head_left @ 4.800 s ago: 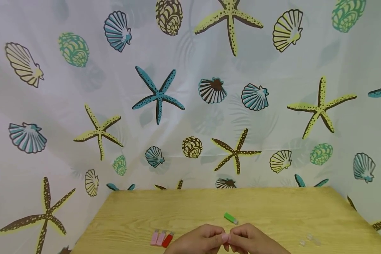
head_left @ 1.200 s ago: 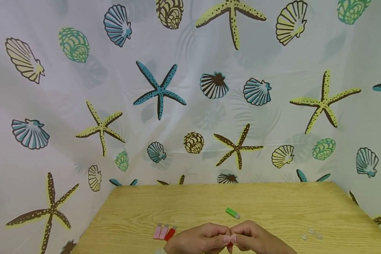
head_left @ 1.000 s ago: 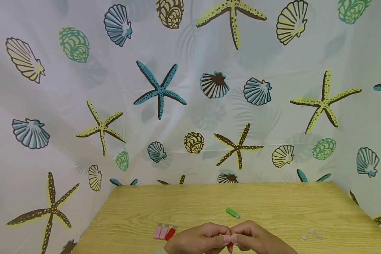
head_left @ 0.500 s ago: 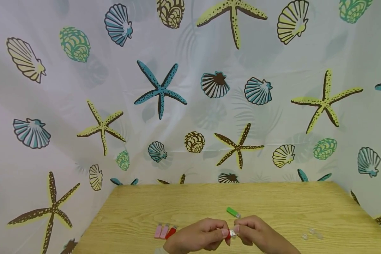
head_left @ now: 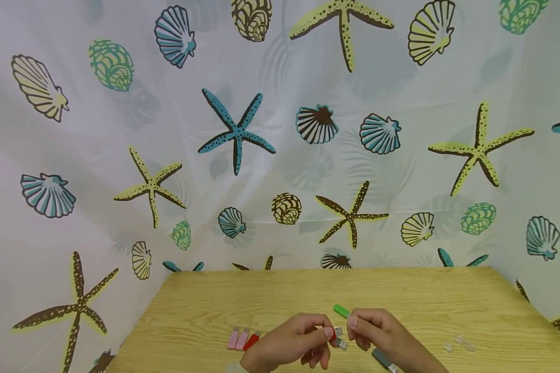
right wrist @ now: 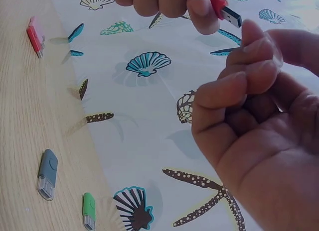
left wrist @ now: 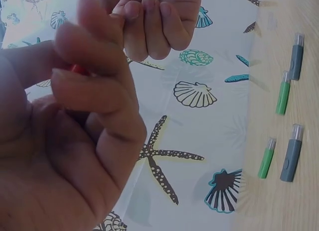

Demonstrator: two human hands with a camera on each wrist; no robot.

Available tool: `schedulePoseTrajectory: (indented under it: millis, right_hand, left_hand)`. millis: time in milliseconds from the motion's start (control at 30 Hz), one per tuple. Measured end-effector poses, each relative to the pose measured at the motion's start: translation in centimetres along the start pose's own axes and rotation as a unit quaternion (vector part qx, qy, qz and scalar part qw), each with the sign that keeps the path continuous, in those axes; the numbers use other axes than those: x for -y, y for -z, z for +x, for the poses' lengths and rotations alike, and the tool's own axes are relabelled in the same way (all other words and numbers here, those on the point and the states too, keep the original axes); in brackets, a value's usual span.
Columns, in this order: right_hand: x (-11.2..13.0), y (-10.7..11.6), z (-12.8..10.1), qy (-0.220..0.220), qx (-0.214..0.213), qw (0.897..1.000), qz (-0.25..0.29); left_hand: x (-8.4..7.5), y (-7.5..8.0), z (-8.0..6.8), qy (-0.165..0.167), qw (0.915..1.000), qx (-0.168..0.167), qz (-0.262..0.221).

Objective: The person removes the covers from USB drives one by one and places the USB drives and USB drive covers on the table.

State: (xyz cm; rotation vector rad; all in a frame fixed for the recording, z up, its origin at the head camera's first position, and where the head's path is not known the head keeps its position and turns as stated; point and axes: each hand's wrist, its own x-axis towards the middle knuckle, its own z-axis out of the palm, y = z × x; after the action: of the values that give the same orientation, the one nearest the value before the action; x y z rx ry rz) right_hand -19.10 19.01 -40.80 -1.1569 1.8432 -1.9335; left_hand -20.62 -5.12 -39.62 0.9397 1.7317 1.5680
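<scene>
I see a shell-and-starfish curtain (head_left: 280, 134) filling the far side, with a wooden table (head_left: 261, 300) in front of it. Both hands hover just above the table's near edge. My left hand (head_left: 289, 347) has its fingers curled, and thumb and forefinger pinch a red USB stick (right wrist: 212, 2) with its bare metal plug pointing toward the other hand. My right hand (head_left: 382, 339) sits just to the right, a small gap apart, fingers curled and fingertips (right wrist: 259, 44) pressed together on a clear cap that I can barely make out. A grey stick (head_left: 383, 360) lies on the table at the near side of the right hand. A green stick (head_left: 341, 311) lies just beyond the hands. To the left lie two pink sticks (head_left: 237, 339) and another red stick (head_left: 251, 341), side by side. Some clear caps (head_left: 457, 343) rest well to the right.
</scene>
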Motion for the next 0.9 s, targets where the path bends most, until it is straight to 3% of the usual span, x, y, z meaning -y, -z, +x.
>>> schedulePoseTrajectory:
  millis: [200, 400, 667, 900]
  right_hand:
    - [0.2, 0.1, -0.3, -0.032, -0.033, 0.999, -0.029]
    - [0.5, 0.3, -0.4, -0.105, -0.068, 0.991, -0.045]
    - [0.3, 0.3, -0.5, -0.112, -0.080, 0.990, 0.027]
    - [0.5, 0.4, -0.6, -0.128, -0.096, 0.987, 0.012]
  left_hand:
    - [0.1, 0.2, 0.2, -0.008, 0.9987, -0.032, 0.039]
    - [0.0, 0.6, 0.1, -0.007, 0.9971, -0.042, 0.064]
    - [0.1, 1.0, -0.1, -0.005, 0.9944, -0.071, 0.078]
    - [0.1, 1.1, -0.1, -0.010, 0.9948, -0.080, 0.062]
